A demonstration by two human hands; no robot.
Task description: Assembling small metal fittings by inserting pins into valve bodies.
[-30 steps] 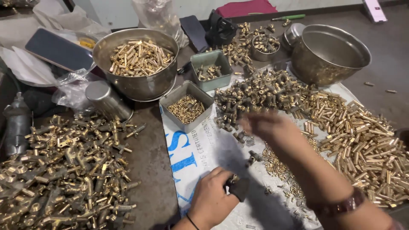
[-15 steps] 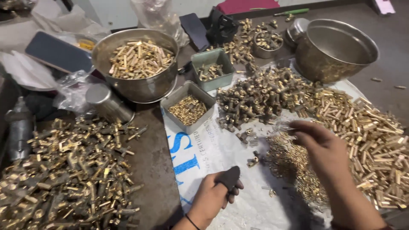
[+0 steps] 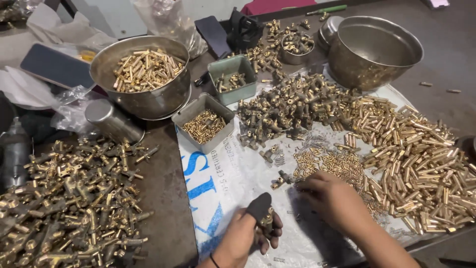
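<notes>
Gripping a small brass fitting (image 3: pixel 267 222) near centre, left hand (image 3: pixel 248 235) curled shut w/ dark thumb cover up; right hand (image 3: pixel 333 198) lay palm-down, fingers bent on small brass bits (image 3: pixel 327 164); grasp unclear.

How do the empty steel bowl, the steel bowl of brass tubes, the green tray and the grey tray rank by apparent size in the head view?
1. Empty steel bowl and steel bowl of brass tubes: look alike, not ranked.
2. Grey tray and green tray: look alike, not ranked.
</notes>
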